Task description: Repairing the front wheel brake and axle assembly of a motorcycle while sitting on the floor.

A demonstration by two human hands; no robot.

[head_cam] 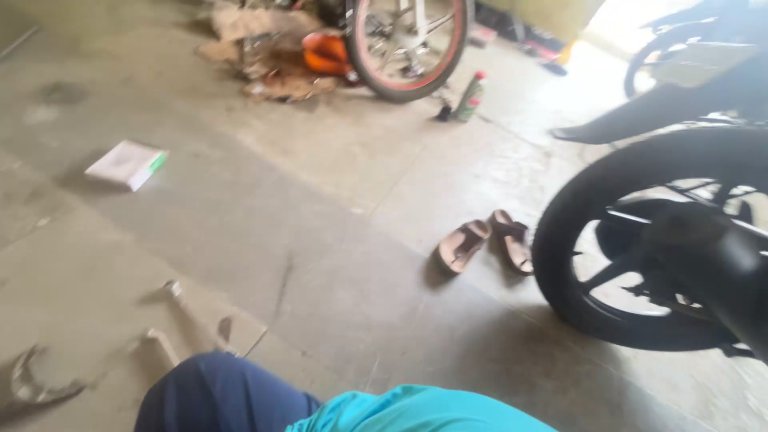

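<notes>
— Though neither of our hands shows in the head view, what lies nearest us?

— We cannot tell whether our hands are spread, pressed together or pinching anything. At the near edge we see only our dark blue trouser knee [216, 396] and a turquoise sleeve or shirt hem [416, 412]. Just left of the knee, wrenches [164, 344] lie flat on the concrete floor [320, 232], blurred, and a curved metal piece [32, 384] sits at the near left corner.

— And further out?

— To the right, a black motorcycle wheel [640, 248] with cast spokes stands close by, its tyre on the floor. A pair of brown sandals [484, 244] rests just left of that tyre, well apart from the wrenches. Left and farther off, a small white box with a green end [126, 164] lies alone. At the far side, a red-rimmed wheel [408, 44] stands upright, an orange object [326, 54] and scattered debris to its left, a small bottle with a red cap [470, 96] just right of it.
</notes>
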